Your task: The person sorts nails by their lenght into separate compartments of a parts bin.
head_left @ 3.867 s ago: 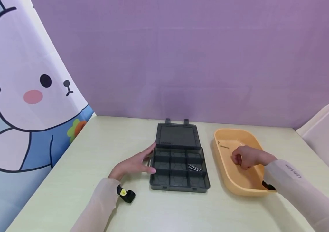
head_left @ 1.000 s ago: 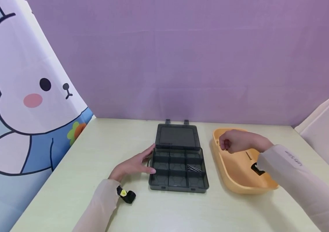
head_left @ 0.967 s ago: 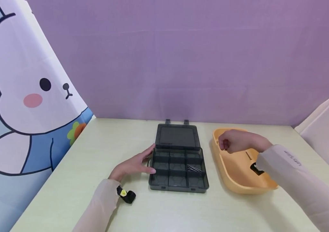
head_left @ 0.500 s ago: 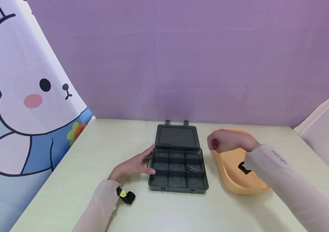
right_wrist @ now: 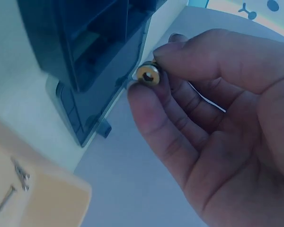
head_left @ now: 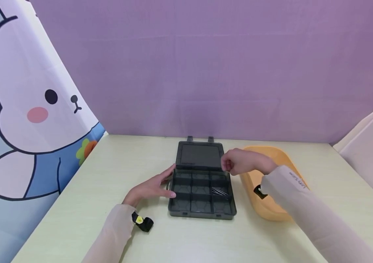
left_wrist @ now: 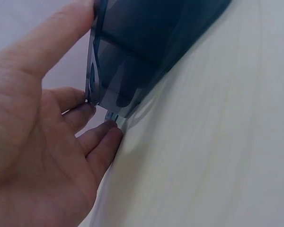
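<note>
Cream fabric covers both forearms: the left sleeve (head_left: 111, 230) slants up to the right from the lower edge, the right sleeve (head_left: 308, 215) up to the left. Short dark lettering (head_left: 297, 180) runs along the right cuff, too blurred to read with certainty. Black wrist cameras (head_left: 144, 223) sit at both cuffs; a yellow sticker (head_left: 139, 219) by the left one bears a mark too small to make out.

With fingers extended and spread, the left hand (head_left: 148, 190) rests against the left side of a grey box (head_left: 203, 214), thumb toward the front, index finger farther back near the hinge. The right hand (head_left: 243, 161), its back uppermost, hangs over the box's right edge, thumb and index finger pinching a brass-coloured bolt (right_wrist: 153, 77) whose hex socket faces the right wrist camera.

Nine compartments divide the box; slim silvery pieces (head_left: 219, 191) lie in the middle row's right compartment. Just to the right stands an orange tray (head_left: 268, 214), partly hidden by the right arm, with small screws (right_wrist: 7, 198) in it.

Farther back, the lid (head_left: 199, 155) lies folded open, its tiny lettering (head_left: 188, 163) unreadable. Beyond the pale table (head_left: 173, 243) hang a purple cloth (head_left: 186, 73) and, at left, a cartoon animal print (head_left: 25, 91).
</note>
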`<state>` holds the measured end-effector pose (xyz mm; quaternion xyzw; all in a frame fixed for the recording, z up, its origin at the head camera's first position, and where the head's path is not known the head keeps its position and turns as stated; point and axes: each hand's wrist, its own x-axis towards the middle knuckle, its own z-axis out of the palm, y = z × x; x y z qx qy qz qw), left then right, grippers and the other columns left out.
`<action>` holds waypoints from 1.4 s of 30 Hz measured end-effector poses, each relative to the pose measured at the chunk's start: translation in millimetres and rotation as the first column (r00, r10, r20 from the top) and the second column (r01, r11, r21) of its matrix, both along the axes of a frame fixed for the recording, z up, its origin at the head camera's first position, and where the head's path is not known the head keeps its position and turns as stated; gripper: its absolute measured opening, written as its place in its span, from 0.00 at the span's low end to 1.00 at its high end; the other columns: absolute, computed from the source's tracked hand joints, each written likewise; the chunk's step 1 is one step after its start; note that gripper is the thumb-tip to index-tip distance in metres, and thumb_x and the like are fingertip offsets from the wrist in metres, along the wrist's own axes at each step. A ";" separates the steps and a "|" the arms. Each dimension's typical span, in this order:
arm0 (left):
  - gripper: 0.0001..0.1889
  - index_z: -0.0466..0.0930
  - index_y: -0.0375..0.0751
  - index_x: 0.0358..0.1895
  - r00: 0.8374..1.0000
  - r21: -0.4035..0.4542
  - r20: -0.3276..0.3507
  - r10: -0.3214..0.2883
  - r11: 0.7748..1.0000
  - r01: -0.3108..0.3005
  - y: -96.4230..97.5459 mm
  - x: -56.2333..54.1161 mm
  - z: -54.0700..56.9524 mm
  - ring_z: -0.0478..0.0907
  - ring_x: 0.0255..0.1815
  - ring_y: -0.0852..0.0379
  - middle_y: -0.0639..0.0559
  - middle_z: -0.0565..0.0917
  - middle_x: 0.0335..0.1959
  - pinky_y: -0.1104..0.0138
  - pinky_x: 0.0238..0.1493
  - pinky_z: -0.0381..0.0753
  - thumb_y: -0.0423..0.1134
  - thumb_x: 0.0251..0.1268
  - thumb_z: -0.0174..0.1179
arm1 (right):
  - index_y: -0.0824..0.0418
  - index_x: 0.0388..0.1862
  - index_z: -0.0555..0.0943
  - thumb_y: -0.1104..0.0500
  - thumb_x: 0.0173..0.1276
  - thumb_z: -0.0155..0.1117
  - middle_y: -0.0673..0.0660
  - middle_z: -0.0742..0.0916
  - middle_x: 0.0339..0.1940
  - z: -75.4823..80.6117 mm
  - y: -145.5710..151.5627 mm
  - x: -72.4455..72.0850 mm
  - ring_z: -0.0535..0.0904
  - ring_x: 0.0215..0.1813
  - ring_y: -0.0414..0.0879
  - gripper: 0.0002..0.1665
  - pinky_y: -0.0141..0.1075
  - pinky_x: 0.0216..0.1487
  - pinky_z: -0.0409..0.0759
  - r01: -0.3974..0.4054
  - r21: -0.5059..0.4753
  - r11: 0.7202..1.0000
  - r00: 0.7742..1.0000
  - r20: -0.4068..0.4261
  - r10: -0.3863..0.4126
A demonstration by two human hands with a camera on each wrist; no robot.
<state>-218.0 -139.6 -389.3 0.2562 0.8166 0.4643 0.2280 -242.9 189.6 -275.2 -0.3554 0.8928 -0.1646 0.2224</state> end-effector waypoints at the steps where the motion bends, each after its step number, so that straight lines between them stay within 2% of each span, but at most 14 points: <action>1: 0.56 0.33 0.46 0.77 1.000 0.000 -0.001 -0.002 1.000 0.002 -0.1 0.0 0.2 0.46 0.77 0.38 0.43 0.39 0.79 0.47 0.74 0.49 0.50 0.56 0.68 | 0.59 0.31 0.78 0.76 0.55 0.56 0.49 0.77 0.25 -1.7 -1.6 0.0 0.67 0.26 0.40 0.14 0.30 0.29 0.69 -0.006 -0.002 1.000 1.000 -0.001 0.006; 5: 0.56 0.33 0.45 0.77 1.000 0.003 -0.003 -0.007 1.000 0.007 -0.1 -0.4 0.0 0.46 0.76 0.38 0.43 0.39 0.78 0.47 0.74 0.48 0.50 0.56 0.68 | 0.62 0.33 0.78 0.76 0.55 0.57 0.50 0.77 0.25 -9.1 -8.3 -0.1 0.67 0.27 0.40 0.12 0.30 0.29 0.70 -0.018 -0.007 1.000 1.000 -0.013 0.018; 11: 0.56 0.34 0.46 0.77 1.000 -0.014 -0.002 0.003 1.000 -0.003 0.1 -1.2 -1.4 0.47 0.76 0.38 0.43 0.39 0.78 0.46 0.74 0.48 0.51 0.56 0.68 | 0.61 0.32 0.79 0.75 0.56 0.59 0.49 0.77 0.25 -17.3 -17.6 -0.3 0.68 0.27 0.40 0.11 0.29 0.29 0.71 0.018 0.018 1.000 1.000 -0.009 -0.018; 16: 0.56 0.34 0.48 0.77 1.000 -0.019 0.009 0.019 1.000 -0.018 0.9 -0.7 -0.7 0.47 0.76 0.38 0.43 0.40 0.79 0.46 0.74 0.48 0.50 0.56 0.68 | 0.63 0.34 0.80 0.75 0.56 0.59 0.49 0.77 0.25 -26.0 -18.6 -5.5 0.69 0.27 0.41 0.10 0.29 0.30 0.71 0.033 0.026 0.999 0.999 -0.013 -0.033; 24: 0.55 0.33 0.48 0.77 1.000 -0.010 0.007 0.004 1.000 -0.004 1.1 -1.3 -1.8 0.48 0.76 0.38 0.43 0.39 0.79 0.46 0.74 0.48 0.49 0.57 0.67 | 0.64 0.33 0.80 0.75 0.55 0.59 0.50 0.78 0.26 -37.5 -14.7 -13.1 0.69 0.28 0.41 0.10 0.29 0.30 0.71 0.057 0.023 0.998 0.998 0.001 -0.057; 42: 0.55 0.34 0.48 0.77 1.000 -0.012 0.008 0.012 1.000 -0.012 2.9 -2.5 -3.3 0.48 0.76 0.37 0.43 0.40 0.79 0.46 0.74 0.49 0.49 0.57 0.67 | 0.64 0.35 0.81 0.75 0.55 0.59 0.54 0.82 0.29 -34.8 -10.8 -15.0 0.71 0.29 0.41 0.11 0.30 0.32 0.74 0.054 0.022 0.998 0.998 -0.019 -0.054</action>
